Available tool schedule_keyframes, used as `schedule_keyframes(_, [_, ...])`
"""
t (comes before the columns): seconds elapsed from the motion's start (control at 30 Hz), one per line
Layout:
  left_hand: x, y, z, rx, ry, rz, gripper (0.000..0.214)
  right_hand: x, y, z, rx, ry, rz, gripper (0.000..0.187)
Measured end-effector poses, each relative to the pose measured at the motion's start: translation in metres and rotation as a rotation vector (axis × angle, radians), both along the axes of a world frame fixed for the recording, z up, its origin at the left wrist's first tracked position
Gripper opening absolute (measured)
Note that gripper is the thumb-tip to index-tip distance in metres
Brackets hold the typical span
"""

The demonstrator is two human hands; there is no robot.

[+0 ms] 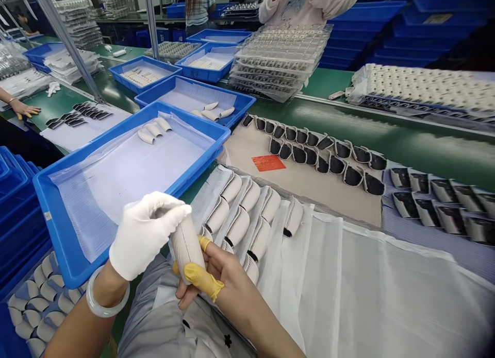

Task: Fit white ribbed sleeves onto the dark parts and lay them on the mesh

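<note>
A beige curved cover (pixel 188 247) with a dark seam line stands nearly upright above my lap, held between both hands. My left hand (pixel 145 234), in a white glove, pinches its upper end. My right hand (pixel 226 278), with yellow finger cots on the thumb and fingers, wraps round its lower part from the right. Right beside them, several similar beige covers (pixel 236 226) with black inner edges lie in rows between strips of thin white sheet (pixel 371 280). The inside of the held cover is hidden from me.
A large blue tray (pixel 133 123) with three beige pieces (pixel 154 130) is at the left. Rows of black-lined pieces (pixel 336 165) and a red card (pixel 268 163) lie behind the sheet. A co-worker (pixel 301 7) stands across the bench, behind stacked clear trays (pixel 278 59).
</note>
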State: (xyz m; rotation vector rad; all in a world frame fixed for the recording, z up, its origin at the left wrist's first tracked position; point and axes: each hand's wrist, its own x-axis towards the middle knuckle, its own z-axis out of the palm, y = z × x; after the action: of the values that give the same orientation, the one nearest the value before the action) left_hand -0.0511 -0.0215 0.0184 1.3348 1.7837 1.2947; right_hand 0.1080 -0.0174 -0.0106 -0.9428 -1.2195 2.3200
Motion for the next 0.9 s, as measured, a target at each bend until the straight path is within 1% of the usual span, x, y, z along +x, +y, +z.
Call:
schedule_keyframes(0.13, [0.001, 0.000, 0.000, 0.010, 0.075, -0.027, 0.007, -0.002, 0.006, 0.002, -0.002, 0.016, -0.009, 0.051])
schedule_keyframes(0.2, [0.001, 0.000, 0.001, 0.009, 0.095, -0.067, 0.006, -0.004, 0.011, 0.002, 0.037, -0.020, -0.021, 0.052])
schedule_keyframes(0.27, [0.001, 0.001, 0.002, 0.007, 0.101, -0.085, 0.005, -0.006, 0.015, 0.004, 0.067, -0.061, -0.022, 0.044])
schedule_keyframes(0.33, [-0.001, 0.002, 0.003, 0.001, 0.079, -0.066, 0.004, -0.006, 0.017, 0.008, 0.041, -0.034, 0.004, 0.035])
schedule_keyframes(0.37, [-0.002, 0.004, 0.003, 0.003, 0.059, -0.050, 0.004, -0.005, 0.016, 0.010, 0.013, 0.007, 0.020, 0.039])
schedule_keyframes(0.43, [-0.005, 0.006, 0.003, 0.025, 0.000, -0.029, 0.003, -0.003, 0.013, 0.015, -0.023, 0.084, 0.041, 0.059])
schedule_keyframes(0.5, [-0.009, 0.008, 0.003, 0.055, -0.068, -0.041, 0.003, -0.001, 0.007, 0.017, -0.026, 0.099, 0.029, 0.078])
schedule_keyframes(0.53, [-0.010, 0.008, 0.003, 0.068, -0.102, -0.052, 0.003, -0.001, 0.004, 0.017, -0.023, 0.089, 0.014, 0.083])
schedule_keyframes(0.57, [-0.011, 0.008, 0.003, 0.081, -0.129, -0.063, 0.003, 0.000, 0.001, 0.016, -0.011, 0.081, -0.002, 0.083])
schedule_keyframes(0.63, [-0.012, 0.006, 0.003, 0.110, -0.163, -0.074, 0.004, 0.001, -0.005, 0.012, 0.034, 0.089, -0.025, 0.076])
schedule_keyframes(0.77, [-0.010, -0.002, 0.004, 0.131, -0.197, -0.100, 0.005, 0.004, -0.008, 0.010, 0.192, 0.068, -0.020, 0.052])
schedule_keyframes(0.83, [-0.007, -0.005, 0.005, 0.144, -0.188, -0.137, 0.004, 0.004, -0.005, 0.012, 0.264, -0.011, -0.047, 0.037])
schedule_keyframes(0.87, [-0.006, -0.006, 0.005, 0.154, -0.173, -0.159, 0.004, 0.003, -0.002, 0.014, 0.309, -0.075, -0.074, 0.034])
schedule_keyframes(0.9, [-0.005, -0.007, 0.005, 0.161, -0.153, -0.183, 0.005, 0.001, 0.001, 0.016, 0.357, -0.144, -0.098, 0.035])
